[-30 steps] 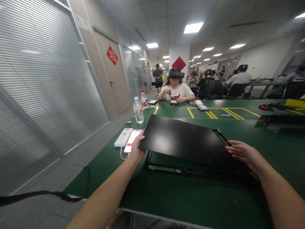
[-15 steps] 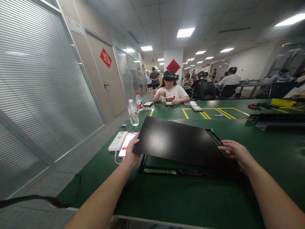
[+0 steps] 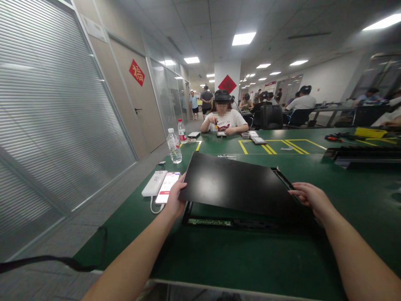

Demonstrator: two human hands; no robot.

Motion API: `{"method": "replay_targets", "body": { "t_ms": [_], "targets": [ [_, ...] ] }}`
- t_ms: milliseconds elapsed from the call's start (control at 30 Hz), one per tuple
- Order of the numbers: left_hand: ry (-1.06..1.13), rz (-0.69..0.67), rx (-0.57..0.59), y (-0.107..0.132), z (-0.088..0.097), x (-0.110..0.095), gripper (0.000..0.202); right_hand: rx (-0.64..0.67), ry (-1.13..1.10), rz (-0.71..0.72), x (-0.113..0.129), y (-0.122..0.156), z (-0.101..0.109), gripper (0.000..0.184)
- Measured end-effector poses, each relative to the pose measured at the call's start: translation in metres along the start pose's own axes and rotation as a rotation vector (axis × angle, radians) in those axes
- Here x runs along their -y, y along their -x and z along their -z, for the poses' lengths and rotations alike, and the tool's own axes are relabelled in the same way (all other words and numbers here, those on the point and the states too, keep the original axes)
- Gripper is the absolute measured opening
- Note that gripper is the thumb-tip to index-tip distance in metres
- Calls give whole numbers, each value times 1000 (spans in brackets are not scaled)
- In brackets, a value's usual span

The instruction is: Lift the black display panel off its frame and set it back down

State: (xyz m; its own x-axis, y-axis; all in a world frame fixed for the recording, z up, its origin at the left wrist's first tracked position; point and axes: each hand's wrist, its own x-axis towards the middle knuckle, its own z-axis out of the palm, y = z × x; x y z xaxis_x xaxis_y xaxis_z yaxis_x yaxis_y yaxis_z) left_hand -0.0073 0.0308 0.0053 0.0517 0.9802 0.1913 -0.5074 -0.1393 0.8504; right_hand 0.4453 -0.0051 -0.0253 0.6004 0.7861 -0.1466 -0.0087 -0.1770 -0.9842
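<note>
A flat black screen panel (image 3: 234, 184) is tilted up on its left side, over a thin black frame (image 3: 260, 225) on the table. Along the frame's near side runs a strip of green circuit board (image 3: 209, 222). My left hand (image 3: 176, 200) is closed on the panel's left edge, thumb on top, holding that side raised. My right hand (image 3: 311, 200) has its fingers bent around the frame's right rail, with fingertips at the panel's right edge. The panel's right end sits low, inside or against the frame; the exact contact is hidden.
Left of the panel lie a phone (image 3: 168, 188) and a white power bank (image 3: 154, 183) with a cable. Two water bottles (image 3: 174, 146) stand behind them. Across the green table (image 3: 219, 259) a person (image 3: 224, 119) works on a small device. Black strips (image 3: 360, 156) lie at right.
The panel's left edge and my left hand have shifted slightly to the right. My right hand keeps nearly the same place and grip. The view has moved a little.
</note>
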Motion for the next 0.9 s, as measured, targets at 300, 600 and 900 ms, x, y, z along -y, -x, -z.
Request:
{"method": "replay_targets", "body": {
  "t_ms": [300,600,900],
  "targets": [
    [-3,14,32,0,0,1,62,-16,-8,12,3,5,-2,27],
    [-19,-2,18,0,1,5,62,0,-3,19,-2,-2,3,29],
    [-19,-2,8,1,-2,1,61,12,6,28,-8,-8,4,28]
  ]
}}
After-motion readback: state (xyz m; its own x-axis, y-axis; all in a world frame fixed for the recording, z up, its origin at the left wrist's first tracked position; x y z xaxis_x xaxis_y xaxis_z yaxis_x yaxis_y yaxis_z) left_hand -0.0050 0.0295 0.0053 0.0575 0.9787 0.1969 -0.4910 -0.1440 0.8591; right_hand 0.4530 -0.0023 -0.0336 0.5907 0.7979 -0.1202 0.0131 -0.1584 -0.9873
